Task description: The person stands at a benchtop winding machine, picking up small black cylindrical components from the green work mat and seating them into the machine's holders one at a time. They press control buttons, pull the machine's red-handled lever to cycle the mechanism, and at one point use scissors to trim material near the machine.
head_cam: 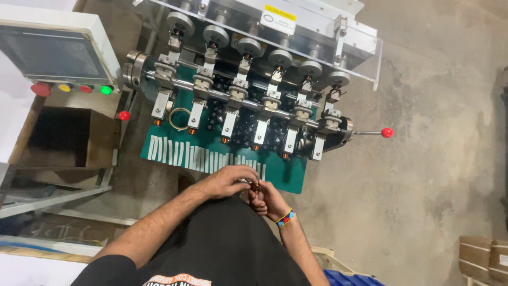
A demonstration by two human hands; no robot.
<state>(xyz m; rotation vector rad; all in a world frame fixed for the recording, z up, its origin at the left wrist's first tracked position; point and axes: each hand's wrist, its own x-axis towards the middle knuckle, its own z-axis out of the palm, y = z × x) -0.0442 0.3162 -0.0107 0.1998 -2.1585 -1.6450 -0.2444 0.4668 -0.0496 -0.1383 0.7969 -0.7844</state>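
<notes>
Small coil (255, 185) pinched between my fingers, both hands.
Left hand (226, 181) and right hand (266, 200) closed on it, near the green mat (288, 177) of the winding machine (248, 90); concrete floor (423, 175) to the right.

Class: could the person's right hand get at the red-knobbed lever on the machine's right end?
Probably yes: the right hand is near the lever, with nothing between, though its fingers pinch a small part.

Green mat (288, 177) striped with white strips (185, 153); red lever knobs (387, 132); red, yellow and green panel buttons (74, 88); multicoloured beaded wristband (286, 218); black shirt (227, 243); grey concrete floor (423, 175).
</notes>
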